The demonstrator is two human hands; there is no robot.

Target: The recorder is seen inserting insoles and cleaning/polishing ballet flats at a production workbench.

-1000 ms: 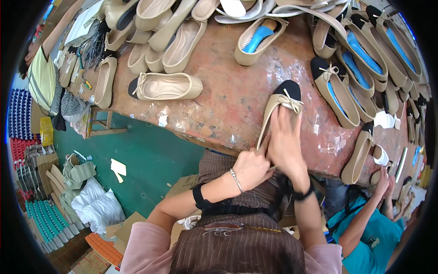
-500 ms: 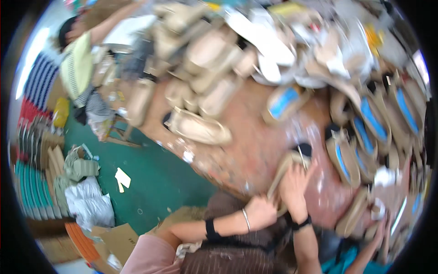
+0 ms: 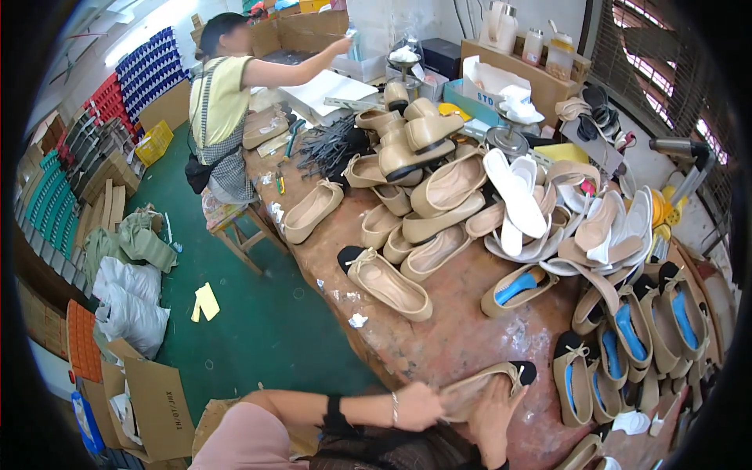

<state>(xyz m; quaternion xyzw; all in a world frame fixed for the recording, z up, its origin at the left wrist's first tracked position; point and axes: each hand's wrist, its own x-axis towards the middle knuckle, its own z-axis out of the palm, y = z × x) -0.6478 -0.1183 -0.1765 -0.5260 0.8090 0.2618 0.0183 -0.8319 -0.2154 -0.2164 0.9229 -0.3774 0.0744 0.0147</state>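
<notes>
A beige ballet flat (image 3: 466, 389) with a black toe cap and a small bow lies sole down at the table's near edge, its toe pointing right. My right hand (image 3: 492, 413) reaches into its opening with the fingers pressed down inside, the thumb side along the rim near the bow. At the heel end my left hand (image 3: 419, 406) is closed, slightly blurred, and looks to be gripping the back of the shoe. The inside under my right fingers is hidden.
Beyond lies a matching flat (image 3: 388, 283), then a heap of beige shoes (image 3: 439, 188) and white insoles (image 3: 517, 200). Rows of flats with blue inserts (image 3: 576, 380) stand to the right. A co-worker (image 3: 223, 110) reaches across the table's far left. An open carton (image 3: 157, 407) stands at lower left.
The view has shifted and sharpened, with more of the far table and wall showing. Both hands remain at the same flat, whose toe now points more to the right.
</notes>
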